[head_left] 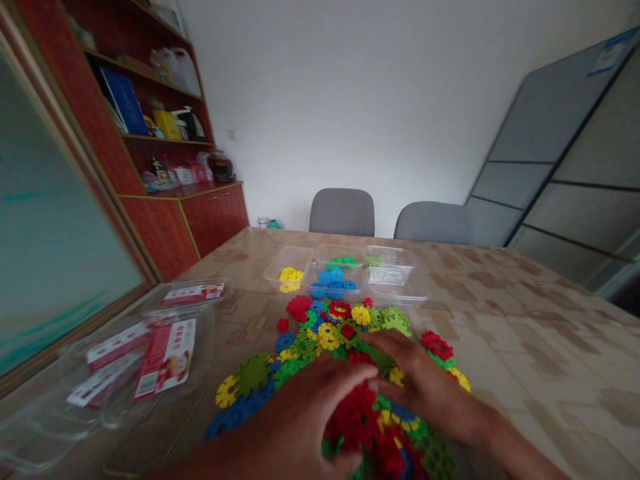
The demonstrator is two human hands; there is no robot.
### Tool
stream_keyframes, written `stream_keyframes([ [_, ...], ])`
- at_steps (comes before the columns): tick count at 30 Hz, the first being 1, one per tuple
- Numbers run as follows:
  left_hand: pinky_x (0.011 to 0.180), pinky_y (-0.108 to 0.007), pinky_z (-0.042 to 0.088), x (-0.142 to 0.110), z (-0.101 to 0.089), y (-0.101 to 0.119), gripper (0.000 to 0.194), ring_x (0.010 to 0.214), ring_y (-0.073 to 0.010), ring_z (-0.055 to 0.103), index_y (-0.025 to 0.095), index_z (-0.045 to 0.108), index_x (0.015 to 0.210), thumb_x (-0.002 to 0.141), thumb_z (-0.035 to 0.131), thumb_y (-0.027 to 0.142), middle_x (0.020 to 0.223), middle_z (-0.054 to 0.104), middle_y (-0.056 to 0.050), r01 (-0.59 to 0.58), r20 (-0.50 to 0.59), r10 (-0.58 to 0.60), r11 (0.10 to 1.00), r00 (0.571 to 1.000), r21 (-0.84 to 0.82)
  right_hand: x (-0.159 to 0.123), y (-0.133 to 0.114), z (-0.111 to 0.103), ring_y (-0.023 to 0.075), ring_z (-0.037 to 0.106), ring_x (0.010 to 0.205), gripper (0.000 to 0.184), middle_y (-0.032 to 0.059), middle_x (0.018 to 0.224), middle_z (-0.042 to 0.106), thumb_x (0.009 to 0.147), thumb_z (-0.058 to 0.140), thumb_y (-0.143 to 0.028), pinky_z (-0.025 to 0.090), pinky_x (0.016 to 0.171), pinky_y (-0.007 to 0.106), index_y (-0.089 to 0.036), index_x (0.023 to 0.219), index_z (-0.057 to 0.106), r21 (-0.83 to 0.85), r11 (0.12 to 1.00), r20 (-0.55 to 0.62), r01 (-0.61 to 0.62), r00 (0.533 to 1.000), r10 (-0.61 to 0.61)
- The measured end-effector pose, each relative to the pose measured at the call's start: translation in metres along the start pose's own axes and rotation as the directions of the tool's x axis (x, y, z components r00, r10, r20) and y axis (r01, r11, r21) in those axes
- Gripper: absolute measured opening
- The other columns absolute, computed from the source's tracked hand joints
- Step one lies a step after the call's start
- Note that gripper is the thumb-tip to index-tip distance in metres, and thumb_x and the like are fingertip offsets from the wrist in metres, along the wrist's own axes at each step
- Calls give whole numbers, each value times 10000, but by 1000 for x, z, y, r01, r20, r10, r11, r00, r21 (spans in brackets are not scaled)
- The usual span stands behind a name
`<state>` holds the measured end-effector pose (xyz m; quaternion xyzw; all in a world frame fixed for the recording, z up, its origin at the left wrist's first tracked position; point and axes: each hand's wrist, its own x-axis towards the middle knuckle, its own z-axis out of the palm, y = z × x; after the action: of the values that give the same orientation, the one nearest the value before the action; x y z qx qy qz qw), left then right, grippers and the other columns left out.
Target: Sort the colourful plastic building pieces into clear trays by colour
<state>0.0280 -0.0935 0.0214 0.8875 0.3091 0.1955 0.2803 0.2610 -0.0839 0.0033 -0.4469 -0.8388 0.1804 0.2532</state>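
Observation:
A heap of plastic snowflake pieces [345, 333] in red, blue, yellow and green lies on the table in front of me. My left hand [310, 407] rests on the near part of the heap, fingers curled toward red pieces [357, 413]. My right hand [415, 383] lies flat over the pieces to the right, fingers stretched out and pointing left. Its fingertips almost meet the left hand's. Whether either hand grips a piece is hidden.
Clear tubs stand behind the heap: one with yellow pieces [290, 275], one with blue [333, 280], one with green [343, 261], another [395, 270] at the right. Clear lids with red labels [165, 357] lie at the left. Two grey chairs [343, 212] stand beyond the table; a wooden cabinet [200, 213] stands left.

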Motion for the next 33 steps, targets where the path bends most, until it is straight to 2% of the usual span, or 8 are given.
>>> stream_keyframes([
  [3,1075,-388,343,5,-1,-15,788,1264,-232,434,354,335,1388,701,652,135,1427,428,4,128,-116,-146,980,983,-150,1,-5,-4,213,597,1087,357,83,1208,628,915,526,-287,504,929,408,-235,1268,534,155,987,-59,-50,996,60],
  [7,1074,-399,344,11,7,-28,761,1276,-232,422,331,324,1384,720,632,125,1424,426,-16,120,-180,-169,959,969,-255,-2,-15,0,210,600,1091,383,63,1222,627,900,554,-329,510,933,394,-256,1274,517,277,959,-36,-69,996,82],
  [13,1098,-391,297,11,11,-28,810,1275,-226,415,327,337,1370,682,690,84,1387,459,-20,113,-197,-171,955,965,-276,-2,-20,14,246,545,1154,608,71,1297,562,769,699,-246,475,977,422,-265,1332,469,141,990,-43,-24,999,31],
  [17,1101,-383,297,12,6,-27,785,1297,-225,392,306,315,1383,719,704,154,1424,420,-34,101,-185,-148,965,972,-243,-1,-16,8,239,525,1168,572,69,1283,571,809,648,-211,455,990,417,-260,1347,461,15,1000,-35,15,999,-14],
  [22,1094,-384,311,16,3,-35,608,1295,-214,406,249,330,1373,821,578,184,1421,435,-63,113,-218,-152,977,964,-180,-2,-11,-8,259,524,1161,526,80,1254,597,812,589,-151,420,1004,446,-239,1321,495,-137,988,71,77,995,-68],
  [26,1084,-381,330,18,9,-47,574,1290,-218,421,231,381,1346,803,544,140,1403,460,-69,126,-198,-162,976,967,-180,-7,-4,-8,286,500,1194,569,90,1282,582,789,630,-202,401,1014,473,-235,1339,483,-166,984,128,58,991,-37],
  [30,1056,-377,367,18,19,-59,564,1247,-217,470,240,403,1341,803,540,138,1365,502,-65,104,-236,-146,978,961,-179,-6,-4,3,300,435,1259,723,100,1385,494,738,697,-246,361,1053,474,-240,1400,408,-144,989,135,32,991,-12],
  [33,1022,-363,401,18,22,-63,555,1198,-214,511,242,426,1332,800,540,133,1329,536,-61,96,-261,-138,981,955,-167,0,-8,11,307,453,1235,750,132,1364,505,718,723,-248,370,1046,469,-201,1400,415,-136,991,148,-11,989,32],
])
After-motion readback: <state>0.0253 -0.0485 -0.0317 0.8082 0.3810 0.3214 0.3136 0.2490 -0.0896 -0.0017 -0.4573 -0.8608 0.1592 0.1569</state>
